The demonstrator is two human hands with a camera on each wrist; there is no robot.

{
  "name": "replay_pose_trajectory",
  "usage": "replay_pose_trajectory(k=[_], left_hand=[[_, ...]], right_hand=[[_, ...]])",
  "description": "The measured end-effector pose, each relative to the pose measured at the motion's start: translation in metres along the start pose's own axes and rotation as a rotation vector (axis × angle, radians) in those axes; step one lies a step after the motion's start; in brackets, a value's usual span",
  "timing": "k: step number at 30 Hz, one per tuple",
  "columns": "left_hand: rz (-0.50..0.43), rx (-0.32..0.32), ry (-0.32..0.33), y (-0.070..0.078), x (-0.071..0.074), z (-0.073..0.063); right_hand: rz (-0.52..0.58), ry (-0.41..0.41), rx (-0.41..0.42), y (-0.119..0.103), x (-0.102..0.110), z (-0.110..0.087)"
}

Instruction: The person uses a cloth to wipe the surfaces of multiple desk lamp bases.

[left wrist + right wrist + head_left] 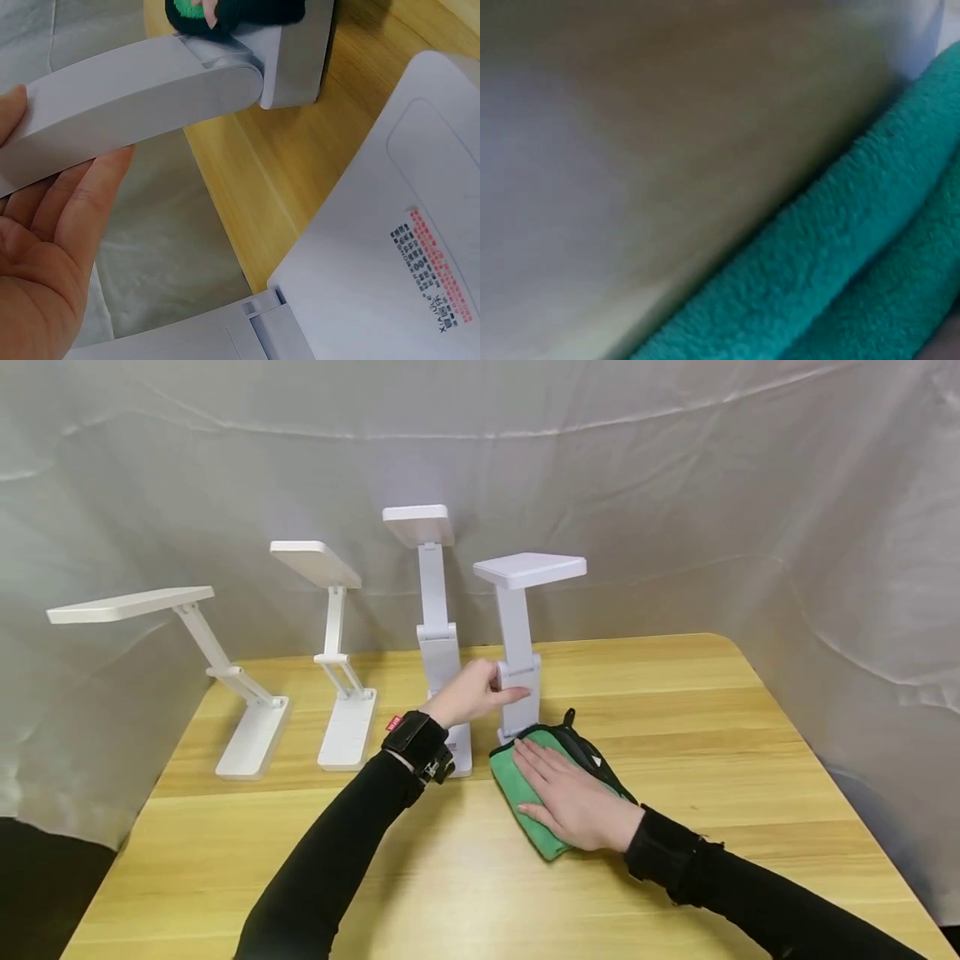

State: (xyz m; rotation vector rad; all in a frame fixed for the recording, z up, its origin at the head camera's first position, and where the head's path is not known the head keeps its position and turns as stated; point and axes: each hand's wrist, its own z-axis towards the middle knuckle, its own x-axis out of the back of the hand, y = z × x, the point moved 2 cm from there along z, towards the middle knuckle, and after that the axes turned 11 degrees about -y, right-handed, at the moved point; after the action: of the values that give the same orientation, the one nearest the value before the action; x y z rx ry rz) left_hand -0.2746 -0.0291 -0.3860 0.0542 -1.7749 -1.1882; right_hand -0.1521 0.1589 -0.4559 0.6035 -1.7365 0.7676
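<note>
My left hand (pixel 472 693) grips the lower arm of the rightmost white desk lamp (pixel 516 627). In the left wrist view, thumb and fingers lie on opposite sides of that lamp arm (pixel 135 97). A folded green cloth with dark edging (pixel 517 793) covers most of the lamp's base, though part of the base (pixel 300 67) shows in the left wrist view. Spread flat on the cloth, my right hand (pixel 573 806) presses it with straight fingers. Only the fuzzy green cloth (pixel 802 255) and a sliver of skin are distinct in the blurred right wrist view.
Three more white desk lamps stand unfolded to the left: one close beside my left hand (pixel 433 585), a middle one (pixel 347 727) and one at the far left (pixel 252 739). The wooden table (pixel 675 718) backs onto a grey fabric curtain (pixel 675 527).
</note>
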Motion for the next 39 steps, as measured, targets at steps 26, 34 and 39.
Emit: replay_pose_trajectory(k=[26,34,39], left_hand=[[-0.004,0.034,0.013,0.002,0.001,0.000],[-0.019,0.026,0.009,0.001,0.001,0.001],[0.004,0.036,0.007,0.002,0.002,0.000]], right_hand=[[0.230,-0.035,-0.379,-0.015,0.007,0.004],[0.208,-0.041,-0.473,-0.015,0.012,0.019],[0.103,-0.045,-0.460,-0.029,0.005,-0.003]])
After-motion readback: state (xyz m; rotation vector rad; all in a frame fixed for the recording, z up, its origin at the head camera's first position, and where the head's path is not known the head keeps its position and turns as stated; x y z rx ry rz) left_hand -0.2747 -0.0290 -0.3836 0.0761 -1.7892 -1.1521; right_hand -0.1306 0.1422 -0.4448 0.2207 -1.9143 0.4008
